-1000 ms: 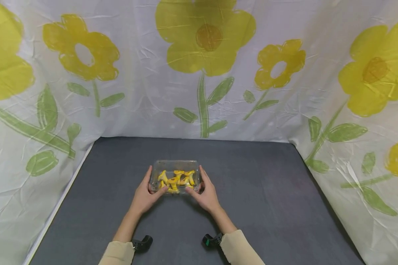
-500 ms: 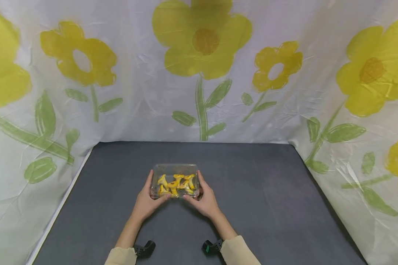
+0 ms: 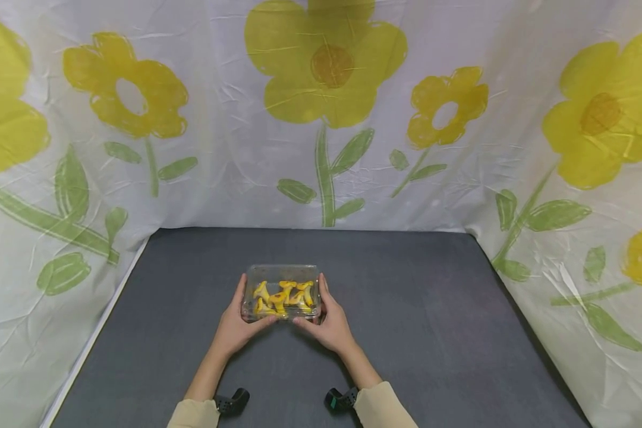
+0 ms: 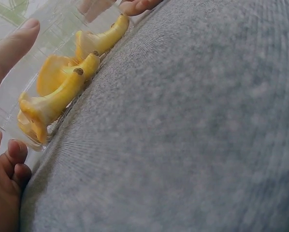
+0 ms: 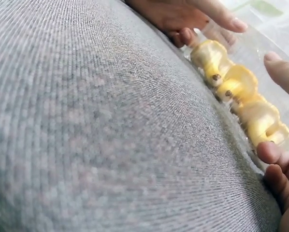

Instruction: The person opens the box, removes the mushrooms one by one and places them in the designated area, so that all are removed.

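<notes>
A clear plastic box (image 3: 281,273) rests on the dark table, holding several yellow mushrooms (image 3: 277,302) with pale stems. My left hand (image 3: 234,328) grips its left end, thumb along the near edge. On the opposite end my right hand (image 3: 334,327) holds it the same way, and the two thumbs point towards each other. In the left wrist view, mushrooms (image 4: 52,104) lie behind the clear wall, and curled fingertips (image 4: 17,151) sit low at the box's corner. The right wrist view has the right thumb (image 5: 282,72) over the box and fingertips below.
A dark grey cloth (image 3: 433,333) covers the table. White curtains (image 3: 214,148) printed with yellow flowers hang at the back and both sides. A black wrist camera (image 3: 232,402) is strapped to the left wrist, another camera (image 3: 341,400) to the right.
The whole head view has shifted slightly, so box and hands appear a little lower. Both thumbs have slid slightly inward along the near edge. The grip on the box stays.
</notes>
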Demonstrator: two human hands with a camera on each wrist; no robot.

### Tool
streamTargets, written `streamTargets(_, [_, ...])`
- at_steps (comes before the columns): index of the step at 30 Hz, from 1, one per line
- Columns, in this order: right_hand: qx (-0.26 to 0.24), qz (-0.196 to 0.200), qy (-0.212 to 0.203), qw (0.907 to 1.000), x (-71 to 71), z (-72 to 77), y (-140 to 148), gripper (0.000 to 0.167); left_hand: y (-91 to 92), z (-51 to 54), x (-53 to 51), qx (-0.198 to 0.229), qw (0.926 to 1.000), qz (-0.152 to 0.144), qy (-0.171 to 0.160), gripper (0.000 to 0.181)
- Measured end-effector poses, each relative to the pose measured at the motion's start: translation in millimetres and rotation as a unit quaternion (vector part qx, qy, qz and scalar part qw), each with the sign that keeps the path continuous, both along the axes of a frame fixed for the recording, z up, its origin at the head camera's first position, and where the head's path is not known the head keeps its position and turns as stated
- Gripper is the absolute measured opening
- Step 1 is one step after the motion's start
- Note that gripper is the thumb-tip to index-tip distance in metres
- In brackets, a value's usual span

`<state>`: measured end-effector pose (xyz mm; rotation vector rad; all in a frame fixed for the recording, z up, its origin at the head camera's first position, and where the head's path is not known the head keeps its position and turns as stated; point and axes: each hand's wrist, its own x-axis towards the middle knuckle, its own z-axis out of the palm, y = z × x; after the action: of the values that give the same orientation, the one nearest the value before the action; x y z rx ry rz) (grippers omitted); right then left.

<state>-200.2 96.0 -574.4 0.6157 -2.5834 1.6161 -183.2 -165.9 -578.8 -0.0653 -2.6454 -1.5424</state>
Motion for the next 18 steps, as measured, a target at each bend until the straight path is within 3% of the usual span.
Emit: streamTargets(18, [0.006,-0.013,0.003,0.9999,0.9,0.9,-1.6,0.114,-1.5,2.9,2.1,-0.006,0.9997,-0.019,0.014,0.109])
